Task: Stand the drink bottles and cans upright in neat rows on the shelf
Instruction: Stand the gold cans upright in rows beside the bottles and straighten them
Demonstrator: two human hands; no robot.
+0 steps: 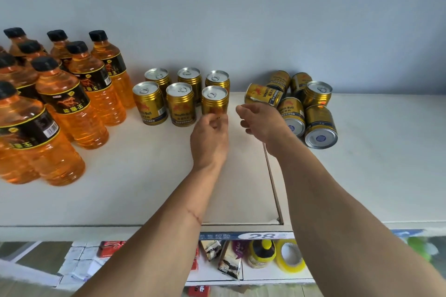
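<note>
Gold cans [180,103] with silver tops, orange black-capped bottles [72,103], white shelf [144,188]

- A plain pale blue-grey wall [241,7] fills the upper half of the frame.
- At the lower centre, a blue and white price strip [246,236] bears the number 28.
- Below it, on a lower white shelf [265,277], a yellow roll of tape [290,257] stands on edge at lower right of centre.
- Just left of the tape is a small yellow-capped bottle [261,253].
- Left of that, small dark snack packets [229,263] lean together.
- At the lower left, red packets [111,247] lie beside white wrapped packs [77,263].
- Something green and blurred [420,248] shows at the lower right.
</note>
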